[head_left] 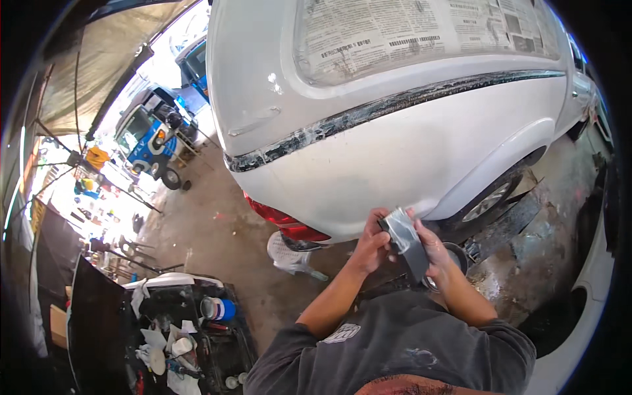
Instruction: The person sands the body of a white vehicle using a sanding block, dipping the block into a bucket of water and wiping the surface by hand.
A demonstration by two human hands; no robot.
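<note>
Right, centre-low of the frame: both hands up together in front of the white car point(395, 151), working one grey sheet point(407, 242), looks like sandpaper or a folded abrasive strip, can't tell which. Left hand point(370, 247) closed on the sheet's upper left end, fingers curled over it. Right hand point(434, 249) closed on the same sheet from the right, thumb on top near the upper edge, sheet running down along the palm. Sheet sits just below the car's lower rear panel, near it, contact with the panel unclear. Car fills the upper half of the frame; its window is masked with newspaper point(421, 33), a dark scraped trim line point(395, 105) runs across the body, red tail light point(280, 220) at lower left of the body, wheel point(490, 201) to the right of the hands. Small round tin point(454, 260) partly hidden behind the right wrist. Person's grey shirt point(408, 342) at bottom. Lower left: cluttered black table point(217, 342) with rags and a blue-banded can point(217, 308). Upper left: blue vehicle point(148, 135) out in bright light.
</note>
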